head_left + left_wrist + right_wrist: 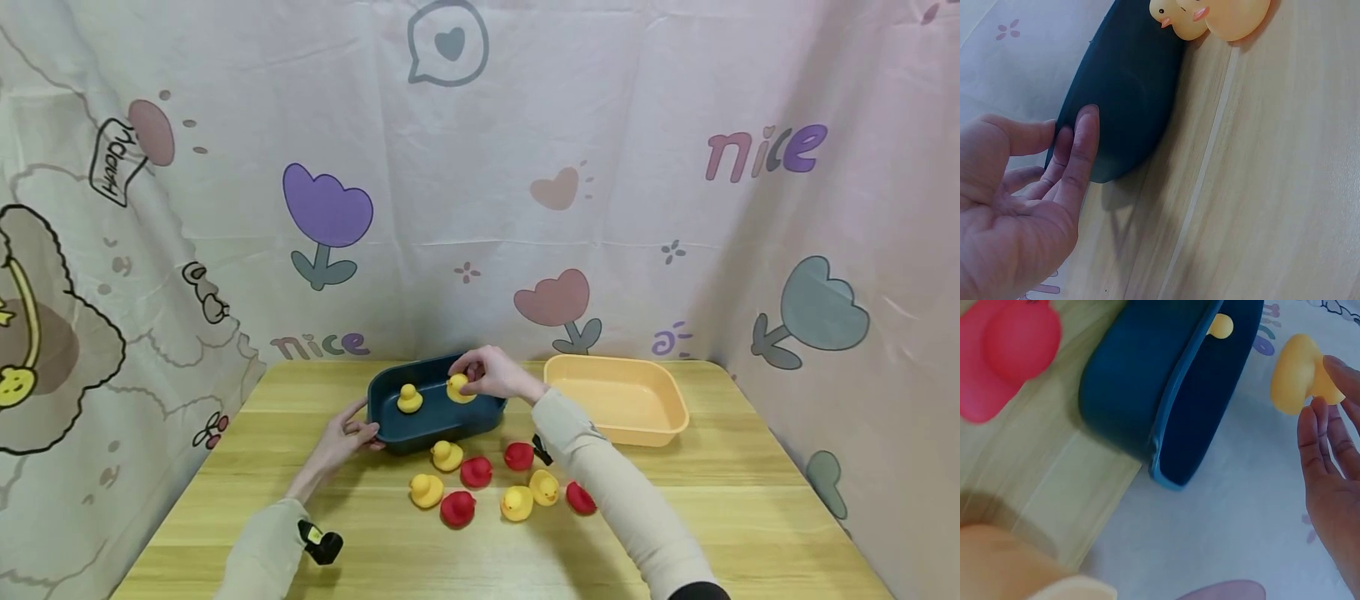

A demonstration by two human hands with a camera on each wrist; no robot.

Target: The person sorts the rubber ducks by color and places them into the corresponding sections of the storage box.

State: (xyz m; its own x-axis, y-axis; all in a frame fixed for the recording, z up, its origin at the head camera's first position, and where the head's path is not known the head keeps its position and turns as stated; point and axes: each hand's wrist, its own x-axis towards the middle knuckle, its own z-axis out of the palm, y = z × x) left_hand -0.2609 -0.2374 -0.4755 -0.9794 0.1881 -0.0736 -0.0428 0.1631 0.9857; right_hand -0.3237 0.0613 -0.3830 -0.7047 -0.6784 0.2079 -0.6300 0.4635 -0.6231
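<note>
My right hand (497, 372) pinches a yellow rubber duck (459, 388) over the right part of a dark blue bin (442, 437). In the right wrist view this duck (1297, 372) sits between thumb and fingertips, above the bin's rim (1169, 412). Another yellow duck (409, 398) stands inside the bin, toward its left. At the bin's left end, my left hand (341, 437) holds the edge. The left wrist view shows its fingers (1082, 140) against the bin's wall (1132, 94).
Several yellow ducks (426, 491) and red ducks (457, 509) lie on the wooden table (360, 542) in front of the bin. One red duck (581, 498) is partly hidden by the right sleeve. A light orange bin (648, 435) stands right of the blue one. Behind hangs a printed curtain (450, 167).
</note>
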